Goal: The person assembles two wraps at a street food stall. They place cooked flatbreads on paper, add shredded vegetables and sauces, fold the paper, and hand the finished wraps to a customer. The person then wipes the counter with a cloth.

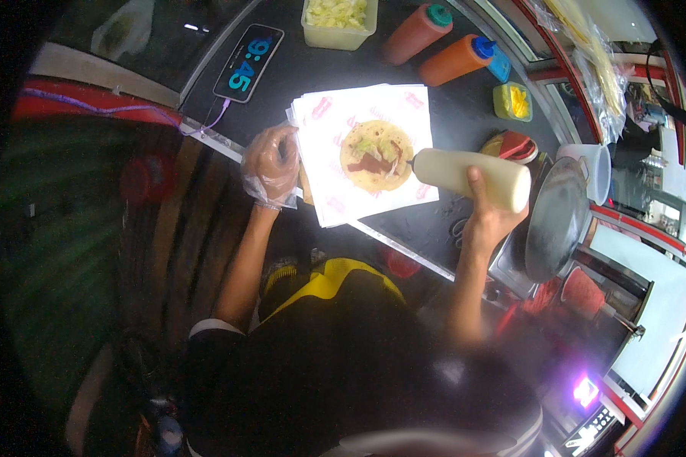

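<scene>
A round flatbread (351, 169) with shredded greens and brown filling lies on a stack of printed white paper (331, 207). My right hand (489, 204), bare, is wrapped round a cream-coloured squeeze bottle (465, 171). The bottle is tipped on its side, its dark nozzle at the flatbread's right edge. No sauce can be made out coming from it. At the left edge of the paper is my left hand (270, 164) in a clear plastic glove. Its fingers are curled closed, and what they hold, if anything, is hidden.
A phone (249, 63) on a purple cable lies at the back left. A tub of shredded greens (338, 21), a red squeeze bottle (418, 34), an orange squeeze bottle (453, 62) and a small tub with yellow pieces (513, 102) stand behind. A large round metal pan (556, 221) is at right.
</scene>
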Demonstrator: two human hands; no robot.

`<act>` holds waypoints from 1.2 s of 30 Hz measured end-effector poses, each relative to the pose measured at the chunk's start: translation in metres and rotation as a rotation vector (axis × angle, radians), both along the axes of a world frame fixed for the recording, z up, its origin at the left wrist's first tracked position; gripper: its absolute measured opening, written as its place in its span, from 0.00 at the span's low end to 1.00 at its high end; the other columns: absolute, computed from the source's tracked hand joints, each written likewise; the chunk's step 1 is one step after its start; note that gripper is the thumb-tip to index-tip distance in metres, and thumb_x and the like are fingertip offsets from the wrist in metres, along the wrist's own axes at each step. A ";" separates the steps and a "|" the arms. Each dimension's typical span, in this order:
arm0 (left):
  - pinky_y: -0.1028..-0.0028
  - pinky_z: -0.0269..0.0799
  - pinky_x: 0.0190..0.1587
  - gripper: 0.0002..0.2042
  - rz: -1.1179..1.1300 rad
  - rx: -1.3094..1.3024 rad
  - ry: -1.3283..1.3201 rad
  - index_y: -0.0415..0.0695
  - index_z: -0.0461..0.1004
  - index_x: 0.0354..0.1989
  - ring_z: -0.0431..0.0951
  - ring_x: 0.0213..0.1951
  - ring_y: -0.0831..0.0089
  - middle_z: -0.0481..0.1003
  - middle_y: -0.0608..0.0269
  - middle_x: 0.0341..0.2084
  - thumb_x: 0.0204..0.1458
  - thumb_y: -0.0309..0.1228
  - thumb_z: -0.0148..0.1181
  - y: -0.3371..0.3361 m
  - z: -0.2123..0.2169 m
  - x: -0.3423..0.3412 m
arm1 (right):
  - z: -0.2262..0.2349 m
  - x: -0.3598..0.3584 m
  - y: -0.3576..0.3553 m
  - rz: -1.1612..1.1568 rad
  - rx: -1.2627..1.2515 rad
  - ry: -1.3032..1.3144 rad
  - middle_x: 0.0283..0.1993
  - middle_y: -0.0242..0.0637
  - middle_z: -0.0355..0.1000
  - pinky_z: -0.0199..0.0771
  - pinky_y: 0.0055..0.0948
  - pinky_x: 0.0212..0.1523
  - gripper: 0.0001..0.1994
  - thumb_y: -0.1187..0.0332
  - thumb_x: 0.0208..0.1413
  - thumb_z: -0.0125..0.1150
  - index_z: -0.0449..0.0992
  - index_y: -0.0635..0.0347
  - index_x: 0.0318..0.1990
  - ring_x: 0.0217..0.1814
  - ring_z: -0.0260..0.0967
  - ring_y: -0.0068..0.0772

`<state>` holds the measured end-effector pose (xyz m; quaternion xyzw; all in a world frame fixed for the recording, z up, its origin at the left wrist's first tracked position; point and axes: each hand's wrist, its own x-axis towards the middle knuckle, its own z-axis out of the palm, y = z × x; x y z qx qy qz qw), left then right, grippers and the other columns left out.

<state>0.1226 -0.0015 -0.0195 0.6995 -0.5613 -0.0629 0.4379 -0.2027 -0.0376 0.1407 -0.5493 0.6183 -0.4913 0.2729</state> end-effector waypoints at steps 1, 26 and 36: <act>0.55 0.81 0.47 0.06 -0.001 0.011 0.019 0.48 0.86 0.46 0.87 0.44 0.50 0.88 0.57 0.42 0.63 0.27 0.68 0.000 -0.001 0.000 | 0.001 0.001 -0.003 0.008 -0.001 -0.009 0.44 0.36 0.84 0.82 0.31 0.50 0.25 0.69 0.50 0.91 0.80 0.65 0.51 0.44 0.82 0.30; 0.54 0.80 0.46 0.05 0.010 -0.004 0.003 0.49 0.86 0.45 0.86 0.42 0.50 0.87 0.57 0.40 0.63 0.29 0.67 -0.001 -0.013 0.003 | -0.001 0.042 -0.036 0.219 0.001 0.029 0.42 0.37 0.85 0.82 0.31 0.49 0.22 0.69 0.50 0.91 0.82 0.65 0.47 0.44 0.82 0.29; 0.49 0.77 0.70 0.31 -0.639 0.543 1.882 0.48 0.70 0.74 0.80 0.67 0.56 0.78 0.45 0.64 0.75 0.58 0.55 0.049 0.057 -0.088 | -0.032 0.013 0.019 0.546 -0.121 -0.170 0.67 0.44 0.82 0.76 0.44 0.74 0.38 0.63 0.48 0.87 0.78 0.61 0.68 0.70 0.79 0.37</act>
